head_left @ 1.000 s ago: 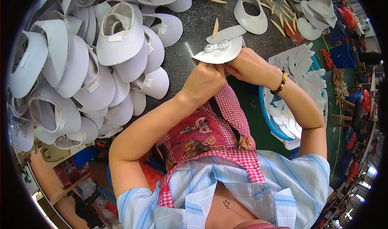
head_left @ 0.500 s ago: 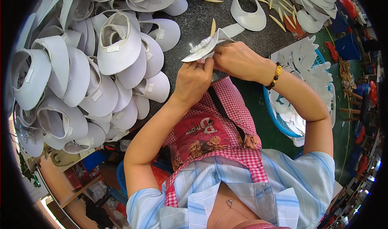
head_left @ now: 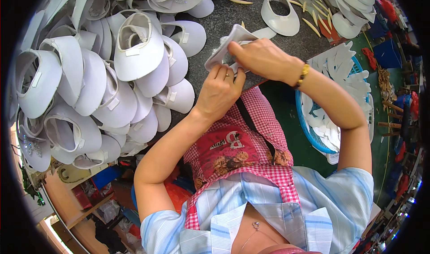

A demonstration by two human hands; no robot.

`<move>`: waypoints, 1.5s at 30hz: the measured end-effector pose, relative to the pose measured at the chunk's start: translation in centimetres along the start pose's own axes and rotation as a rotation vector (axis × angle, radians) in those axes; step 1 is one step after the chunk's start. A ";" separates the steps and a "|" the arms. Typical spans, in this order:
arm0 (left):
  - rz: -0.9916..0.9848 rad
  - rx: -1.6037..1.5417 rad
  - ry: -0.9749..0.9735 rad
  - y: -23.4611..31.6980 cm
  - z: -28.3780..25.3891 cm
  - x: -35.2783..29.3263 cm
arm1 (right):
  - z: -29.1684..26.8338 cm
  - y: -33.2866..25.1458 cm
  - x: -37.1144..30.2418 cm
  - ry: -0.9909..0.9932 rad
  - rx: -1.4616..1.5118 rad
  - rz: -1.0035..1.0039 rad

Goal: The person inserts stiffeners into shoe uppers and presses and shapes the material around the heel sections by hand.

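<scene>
You have both hands closed on a curved white visor piece (head_left: 219,57), held up and tilted just above the near edge of the dark, speckled stone worktop (head_left: 219,18), in front of your chest. Your left hand (head_left: 219,86), with a thin ring on one finger, grips its lower edge, fingers curled in. Your right hand (head_left: 262,61) holds it from the other side, the thumb laid over its face; you cannot see here what its remaining fingers do, as the hand itself hides them. Just behind the piece, a rounded, flat white strip (head_left: 265,33) lies on the worktop, and beyond it sits a single white visor with a broad brim (head_left: 282,24). Slim, pale yellow, pointed slivers (head_left: 311,27) are scattered beside that one, near a stack of white visors (head_left: 354,9) at the upper right. To your left, a tall heap of white curved-brim visors (head_left: 141,59) overlaps in rows, a few bearing sparkling trim. By your right forearm stands a round blue plastic basket (head_left: 303,115) filled with cut white pieces (head_left: 320,126). Your red-and-white gingham apron (head_left: 260,115) spreads below your hands.
</scene>
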State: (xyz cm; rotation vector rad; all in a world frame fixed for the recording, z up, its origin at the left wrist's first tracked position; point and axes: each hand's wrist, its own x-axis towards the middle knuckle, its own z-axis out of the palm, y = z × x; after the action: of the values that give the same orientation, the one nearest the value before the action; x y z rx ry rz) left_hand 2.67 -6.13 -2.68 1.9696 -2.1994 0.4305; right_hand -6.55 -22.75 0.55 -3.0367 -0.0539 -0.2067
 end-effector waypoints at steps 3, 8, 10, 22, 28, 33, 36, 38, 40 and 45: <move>0.020 0.054 0.041 0.5 0.0 0.0 | -1.2 0.7 -1.6 -0.099 0.338 -0.026; 0.066 0.124 0.028 0.0 -0.4 -0.2 | 0.3 0.0 -2.5 -0.006 0.226 -0.040; 0.116 0.156 0.069 -0.5 -0.6 -0.4 | 0.6 -0.6 -2.3 0.108 -0.035 -0.157; -0.006 0.140 -0.017 0.7 0.0 0.1 | 0.3 -0.3 -2.3 0.026 0.287 0.049; -0.112 0.064 -0.040 1.0 -0.1 0.7 | 2.0 -0.8 -1.4 0.107 0.022 0.161; -0.098 0.097 -0.049 0.9 -0.1 0.8 | 2.0 -1.1 -1.1 0.130 0.003 0.180; -0.122 0.085 0.038 1.2 0.4 0.7 | 2.2 -1.3 -1.2 0.111 -0.016 0.160; -0.167 0.152 -0.101 1.8 0.5 0.6 | 2.2 -1.5 -1.5 0.094 -0.020 0.166; -0.171 0.160 -0.109 1.8 0.7 0.5 | 1.9 -1.9 -1.9 0.095 -0.036 0.147; -0.190 0.157 -0.144 1.6 0.9 0.3 | 1.8 -1.8 -1.5 0.049 -0.033 0.135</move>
State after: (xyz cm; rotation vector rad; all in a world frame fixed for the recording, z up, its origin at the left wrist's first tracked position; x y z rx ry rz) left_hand 1.07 -6.55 -3.58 2.3349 -2.0887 0.4593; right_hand -7.91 -20.84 -1.25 -3.0511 0.1591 -0.2736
